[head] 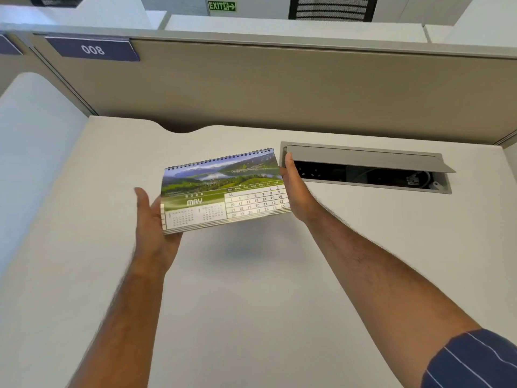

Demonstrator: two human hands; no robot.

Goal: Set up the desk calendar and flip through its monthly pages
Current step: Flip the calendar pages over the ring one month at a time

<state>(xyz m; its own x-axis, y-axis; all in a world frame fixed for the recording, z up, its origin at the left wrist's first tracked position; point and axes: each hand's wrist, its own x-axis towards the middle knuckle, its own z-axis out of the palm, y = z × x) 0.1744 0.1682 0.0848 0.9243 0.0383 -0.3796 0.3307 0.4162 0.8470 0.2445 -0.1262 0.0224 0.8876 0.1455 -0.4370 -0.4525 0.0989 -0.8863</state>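
Observation:
A spiral-bound desk calendar (pixel 223 191) is held above the white desk (pixel 251 289), its shadow on the surface below. The facing page shows a green mountain-lake photo, the word MAY and a date grid. The spiral runs along the far top edge. My left hand (pixel 152 219) grips the calendar's left end, thumb up beside it and fingers hidden underneath. My right hand (pixel 295 191) holds the right end, fingers hidden behind the page. The calendar tilts slightly, right side farther away.
A grey cable hatch (pixel 363 161) is set into the desk at the back right, lid raised, dark cavity with cables showing. A beige partition (pixel 251 88) with a "008" label stands behind the desk. A white side panel (pixel 36 152) borders the left.

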